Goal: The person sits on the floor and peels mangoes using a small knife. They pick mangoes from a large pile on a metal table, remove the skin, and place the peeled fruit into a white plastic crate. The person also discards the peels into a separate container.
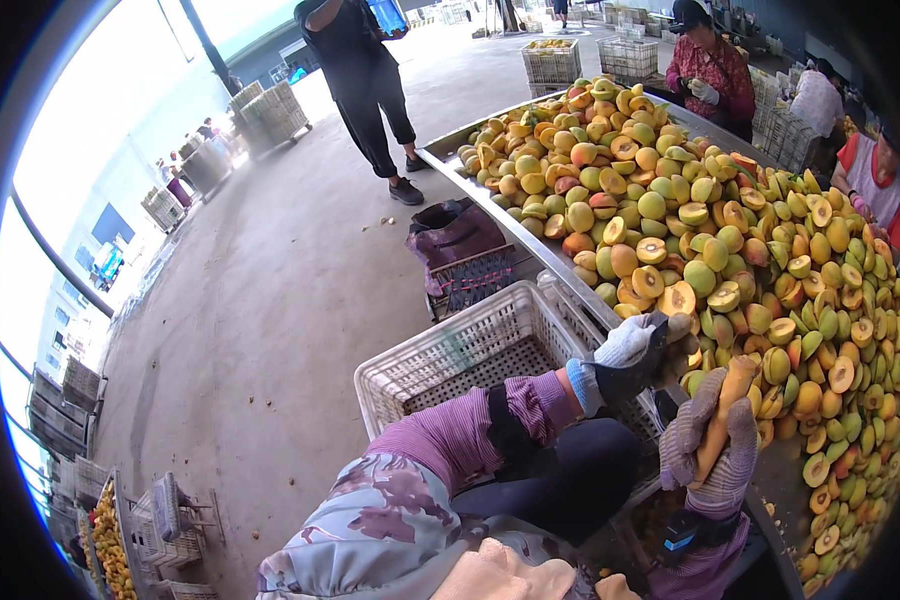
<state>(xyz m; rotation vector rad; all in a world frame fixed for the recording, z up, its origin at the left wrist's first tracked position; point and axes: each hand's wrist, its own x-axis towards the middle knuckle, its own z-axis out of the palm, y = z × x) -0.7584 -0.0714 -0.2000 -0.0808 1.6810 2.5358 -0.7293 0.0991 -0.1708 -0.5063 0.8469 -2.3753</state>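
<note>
My left hand [634,351], in a white-and-dark work glove, reaches over the near edge of a metal table. Its fingertips are blurred against the heap of whole and halved yellow peaches [712,255], and whether they hold a fruit cannot be made out. Lower down, my right hand [709,439] wears a stained knit glove and grips a wooden tool handle [724,412]. No working end of that tool can be distinguished. Many cut peaches nearby show their pits, such as this peach half [676,298].
A white plastic crate [450,360] stands left of the metal table's raised rim [529,238]. Beyond it is a bag [454,236] on a small stool [469,281]. One person [360,82] stands on the concrete floor; others [712,75] work across the table. More crates [551,64] stand behind.
</note>
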